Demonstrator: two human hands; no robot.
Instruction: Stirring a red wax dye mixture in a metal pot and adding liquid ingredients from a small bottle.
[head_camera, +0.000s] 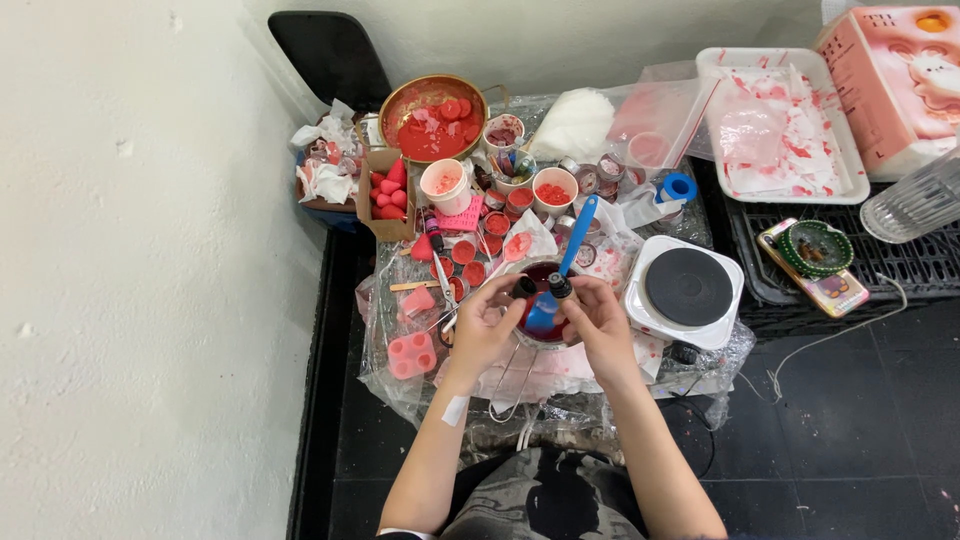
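Note:
My left hand (485, 325) pinches a small black cap (523, 287) over a small metal pot (531, 342) of dark red liquid. My right hand (602, 322) grips a small black-topped bottle (559, 288) right beside the cap, above the same pot. A blue spatula (578, 235) stands in the liquid between my hands. Its handle leans up and away to the right. A white strip is stuck on my left wrist (454, 408).
A white electric hot plate (686, 290) sits right of the pot. Behind are small cups of red material (554, 190), a gold bowl of red pieces (432, 120), a stained white tray (780, 125) and a pink box (900, 80). A pink mould (412, 355) lies at left.

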